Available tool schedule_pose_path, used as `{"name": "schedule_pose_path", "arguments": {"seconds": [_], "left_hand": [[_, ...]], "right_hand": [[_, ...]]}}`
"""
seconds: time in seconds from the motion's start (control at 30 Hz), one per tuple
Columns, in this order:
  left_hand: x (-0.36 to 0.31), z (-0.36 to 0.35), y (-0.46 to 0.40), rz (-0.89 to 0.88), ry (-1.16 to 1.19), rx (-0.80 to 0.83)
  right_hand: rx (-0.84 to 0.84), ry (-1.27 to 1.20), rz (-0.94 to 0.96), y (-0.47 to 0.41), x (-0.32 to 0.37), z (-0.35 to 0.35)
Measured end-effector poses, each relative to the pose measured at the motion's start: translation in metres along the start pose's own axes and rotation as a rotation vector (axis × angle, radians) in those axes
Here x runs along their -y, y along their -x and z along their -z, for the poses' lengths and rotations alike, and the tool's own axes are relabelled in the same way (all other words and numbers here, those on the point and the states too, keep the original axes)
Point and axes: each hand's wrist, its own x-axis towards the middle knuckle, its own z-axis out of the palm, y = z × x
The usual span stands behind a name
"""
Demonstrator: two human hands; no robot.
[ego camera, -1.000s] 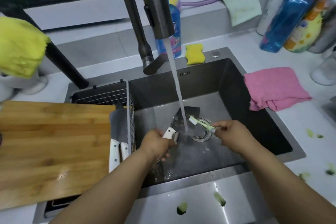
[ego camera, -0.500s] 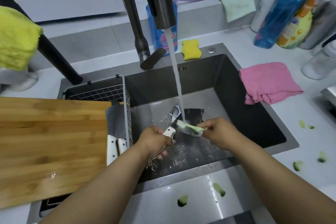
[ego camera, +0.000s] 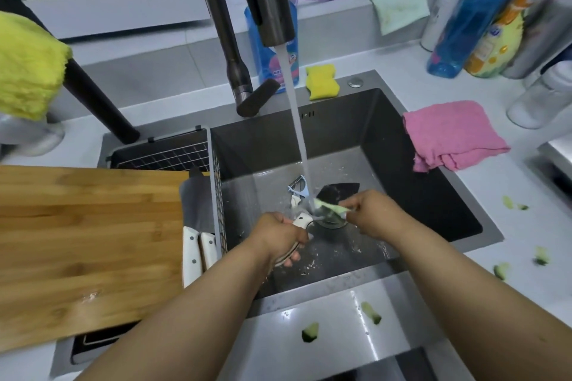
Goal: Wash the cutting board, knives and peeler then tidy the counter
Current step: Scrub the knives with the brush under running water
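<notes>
Left hand (ego camera: 280,237) is wrapped around the white handle of a knife (ego camera: 335,195), holding its dark blade out over the drain so the tap stream (ego camera: 297,120) lands on the blade near the handle. Right hand (ego camera: 370,213) pinches a pale green scrubber (ego camera: 329,209) between curled fingers and thumb, laid against the blade right where the water hits; looks like a scrub-under-running-water step, though blur makes it hard to tell whether it's a brush or a folded cloth. The handle-away-from-blade grip makes sense: the edge stays clear of both hands. The peeler (ego camera: 298,192) lies on the sink (ego camera: 387,139) floor just left of the stream, touching nothing I can make out, probably parked there awaiting its turn. Two more white-handled knives (ego camera: 198,249) stand in the wire rack (ego camera: 185,158) at the sink's left side, blades up toward the back, likely already rinsed and draining. The cutting board (ego camera: 86,241) bridges the counter and the rack's left edge, with a wet spot near its front edge; can't tell if it's been washed. Counter tidy not started, by my read: green peel scraps (ego camera: 310,332) sit on the front ledge and more on the counter to the right. The pink cloth (ego camera: 452,133) at the sink's right rim and the yellow sponge (ego camera: 322,82) behind the sink are close by for wiping later. Risk: wet handle plus blade, slip potential.
</notes>
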Motion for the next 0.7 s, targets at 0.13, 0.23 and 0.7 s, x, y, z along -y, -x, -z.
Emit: {"name": "schedule_pose_path", "arguments": {"seconds": [0.13, 0.23, 0.7], "left_hand": [[-0.004, 0.0, 0.0, -0.022, -0.021, -0.016], [-0.006, 0.0, 0.001, -0.037, -0.05, -0.031], [-0.004, 0.004, 0.001, -0.061, -0.082, -0.082]], "right_hand": [[-0.024, 0.078, -0.038, -0.003, -0.008, 0.02], [0.043, -0.071, 0.009, 0.003, -0.003, 0.019], [-0.016, -0.024, 0.024, -0.012, 0.002, 0.01]]}}
